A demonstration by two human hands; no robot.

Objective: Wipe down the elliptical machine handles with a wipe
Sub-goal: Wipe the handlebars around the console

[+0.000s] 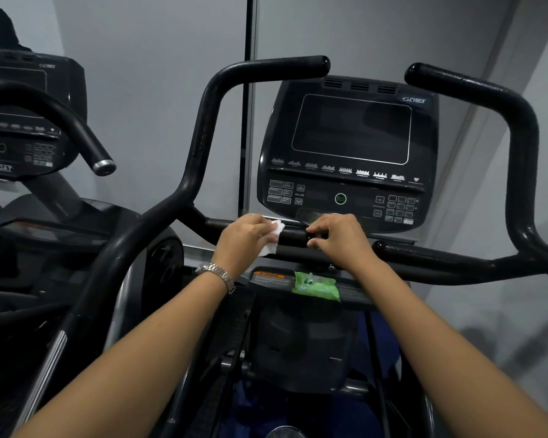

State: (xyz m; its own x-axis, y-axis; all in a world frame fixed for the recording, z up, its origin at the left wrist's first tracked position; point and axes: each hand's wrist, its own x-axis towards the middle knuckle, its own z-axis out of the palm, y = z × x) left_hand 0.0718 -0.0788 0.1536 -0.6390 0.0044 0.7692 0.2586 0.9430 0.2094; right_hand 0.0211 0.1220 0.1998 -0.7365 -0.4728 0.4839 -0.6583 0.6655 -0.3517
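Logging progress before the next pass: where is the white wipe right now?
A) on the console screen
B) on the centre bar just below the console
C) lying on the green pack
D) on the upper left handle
B: the white wipe is pressed against the centre bar below the console, apart from the green pack.

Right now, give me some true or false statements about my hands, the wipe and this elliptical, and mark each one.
The left hand holds a white wipe against the centre handlebar. True.
The right hand holds a spray bottle. False: it grips the centre handlebar.
The green wipes pack lies on the ledge below the hands. True.
The console screen is lit. False: it is dark.
The wristwatch is on the right wrist. False: it is on the left wrist.
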